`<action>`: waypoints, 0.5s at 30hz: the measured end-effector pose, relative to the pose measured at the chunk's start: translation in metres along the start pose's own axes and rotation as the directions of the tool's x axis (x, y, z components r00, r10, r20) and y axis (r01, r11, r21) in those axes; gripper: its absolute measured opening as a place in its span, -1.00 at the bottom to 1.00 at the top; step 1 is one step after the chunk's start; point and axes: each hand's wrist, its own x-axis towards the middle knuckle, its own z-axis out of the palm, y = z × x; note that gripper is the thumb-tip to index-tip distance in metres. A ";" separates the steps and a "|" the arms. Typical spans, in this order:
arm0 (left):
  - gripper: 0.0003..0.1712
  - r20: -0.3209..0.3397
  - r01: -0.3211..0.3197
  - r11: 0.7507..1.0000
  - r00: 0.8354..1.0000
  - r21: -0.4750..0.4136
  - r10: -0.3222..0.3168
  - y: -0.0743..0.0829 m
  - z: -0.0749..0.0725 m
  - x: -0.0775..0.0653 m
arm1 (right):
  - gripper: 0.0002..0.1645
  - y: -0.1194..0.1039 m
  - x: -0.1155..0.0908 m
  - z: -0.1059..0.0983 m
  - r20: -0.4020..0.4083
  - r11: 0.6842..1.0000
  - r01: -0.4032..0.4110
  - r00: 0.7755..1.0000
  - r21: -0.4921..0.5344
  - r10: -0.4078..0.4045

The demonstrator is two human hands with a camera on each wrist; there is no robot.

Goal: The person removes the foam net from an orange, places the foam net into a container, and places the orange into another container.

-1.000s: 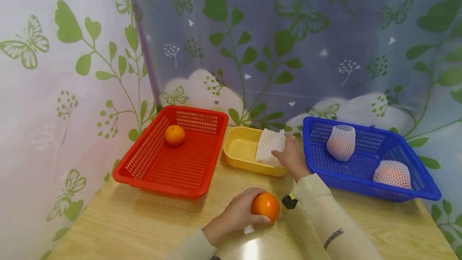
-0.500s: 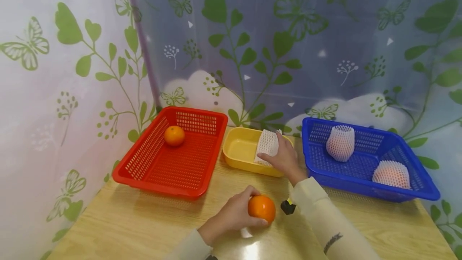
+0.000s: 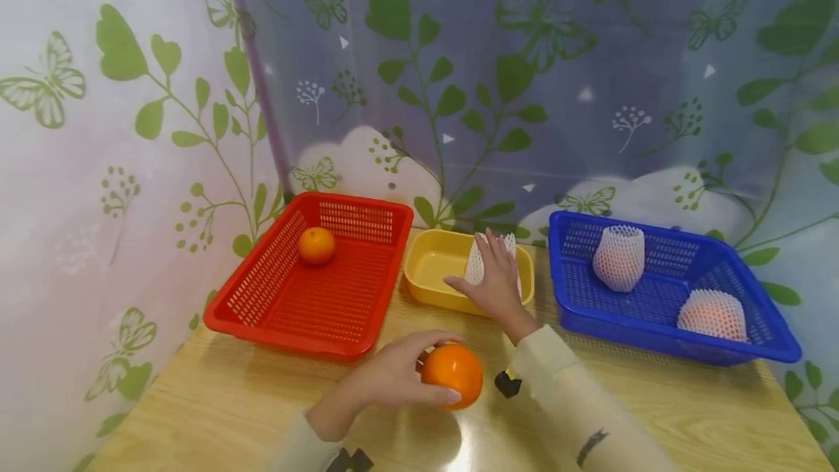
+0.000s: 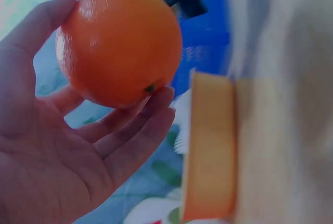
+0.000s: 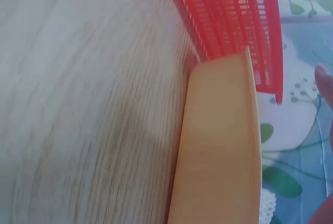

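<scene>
My left hand (image 3: pixel 391 376) grips a shiny orange (image 3: pixel 454 376) just above the wooden table. In the left wrist view, thumb and fingers curl round that orange (image 4: pixel 119 44), whose small green stem spot faces down. My right hand (image 3: pixel 496 282) hovers over the right half of a yellow tray (image 3: pixel 419 293) with its fingers stretched out. Below it, partly covered, lie white foam net sleeves (image 3: pixel 475 262); whether the fingertips touch them I cannot tell. Only a bit of the right thumb (image 5: pixel 323 81) shows in the right wrist view, beside the tray's side wall (image 5: pixel 218 146).
A red basket (image 3: pixel 295 344) to the left contains one orange (image 3: pixel 317 245). On the right stands a blue basket (image 3: pixel 629 337) with two fruits in white foam nets, one upright (image 3: pixel 619 259) and one lying (image 3: pixel 712 315). A patterned curtain (image 3: pixel 419 93) hangs behind.
My left hand has shifted left and raised the orange off the table. The right hand has moved left from the tray's right end, over the foam nets, its fingers straightening.
</scene>
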 end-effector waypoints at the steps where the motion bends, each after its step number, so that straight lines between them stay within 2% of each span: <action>1: -0.25 0.005 -0.008 1.000 1.000 -0.002 0.008 0.001 -0.005 -0.003 | 0.20 -0.003 0.000 0.002 0.000 1.000 0.013 1.000 0.012 -0.013; 8: -0.28 0.031 -0.054 0.998 0.998 -0.011 0.054 -0.002 -0.036 -0.020 | 0.19 -0.035 -0.002 0.019 0.091 0.994 0.024 0.995 0.107 -0.034; 15: -0.37 0.097 -0.059 0.995 0.993 -0.086 0.067 -0.009 -0.069 -0.041 | 0.15 -0.066 -0.003 0.035 0.222 0.989 0.056 0.971 0.133 -0.085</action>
